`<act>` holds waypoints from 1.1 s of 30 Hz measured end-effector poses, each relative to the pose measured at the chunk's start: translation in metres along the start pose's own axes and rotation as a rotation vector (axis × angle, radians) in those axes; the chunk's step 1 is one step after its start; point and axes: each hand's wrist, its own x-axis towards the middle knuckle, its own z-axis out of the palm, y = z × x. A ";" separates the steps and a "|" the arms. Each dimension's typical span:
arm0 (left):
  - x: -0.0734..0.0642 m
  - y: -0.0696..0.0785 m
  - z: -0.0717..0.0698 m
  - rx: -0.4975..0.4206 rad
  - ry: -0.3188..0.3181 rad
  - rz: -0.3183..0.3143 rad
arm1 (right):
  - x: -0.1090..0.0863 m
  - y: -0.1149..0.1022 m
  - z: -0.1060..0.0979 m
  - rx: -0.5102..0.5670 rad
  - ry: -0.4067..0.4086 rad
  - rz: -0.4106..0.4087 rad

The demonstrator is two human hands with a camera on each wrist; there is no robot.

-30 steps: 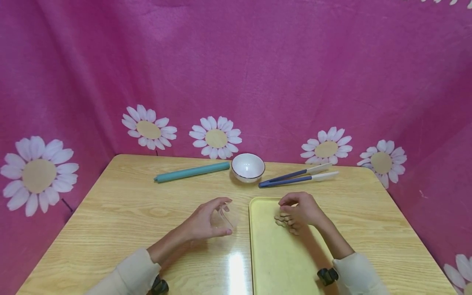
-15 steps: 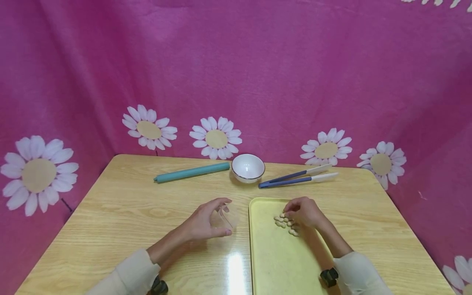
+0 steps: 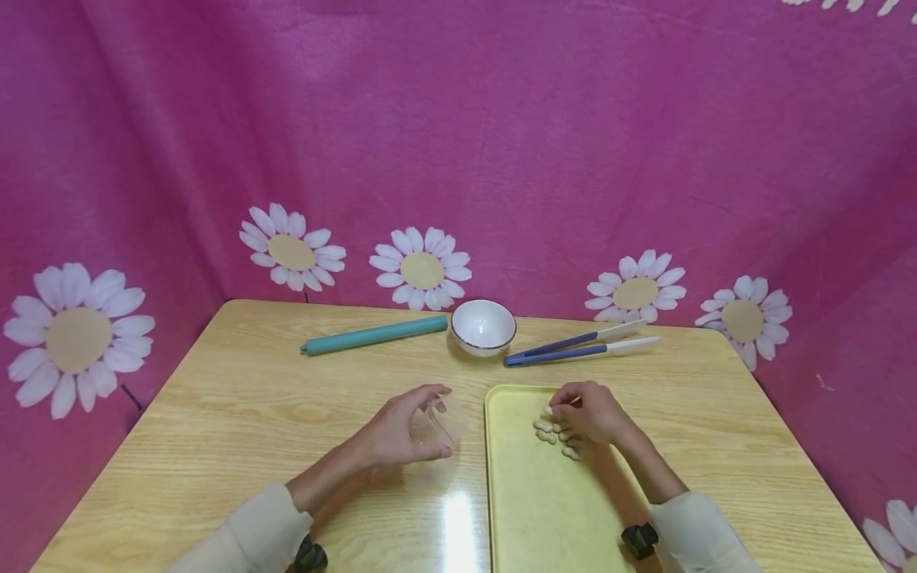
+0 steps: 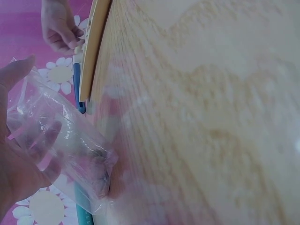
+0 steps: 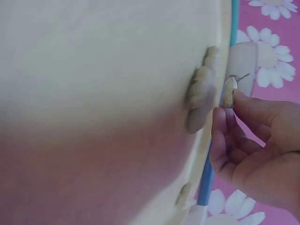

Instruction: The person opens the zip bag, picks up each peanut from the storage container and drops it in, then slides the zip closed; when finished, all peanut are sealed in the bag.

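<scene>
My left hand [image 3: 390,430] holds a clear plastic bag [image 4: 70,136] left of the yellow tray [image 3: 544,509], its thumb and fingers curved around it. A few blurred brownish lumps lie in the bag's lower end in the left wrist view. Over the tray's far part, my right hand [image 3: 595,410] pinches one unshelled peanut [image 5: 229,91] between thumb and index finger. Several more peanuts [image 3: 547,436] are bunched on the tray just beneath that hand, partly hidden by it in the head view.
A white bowl [image 3: 483,328] with a dark rim stands at the table's back. A teal rod [image 3: 376,335] lies left of it. Blue tongs with pale tips [image 3: 566,352] lie to its right, behind the tray. A pink flowered cloth [image 3: 501,159] hangs behind the table.
My right hand has dipped slightly at the pile; its thumb and finger have closed on a peanut and lifted it a little. The left hand with the bag stays in place.
</scene>
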 end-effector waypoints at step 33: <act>0.000 0.001 0.001 -0.008 -0.002 -0.030 | 0.003 -0.112 0.045 0.346 -0.028 -0.277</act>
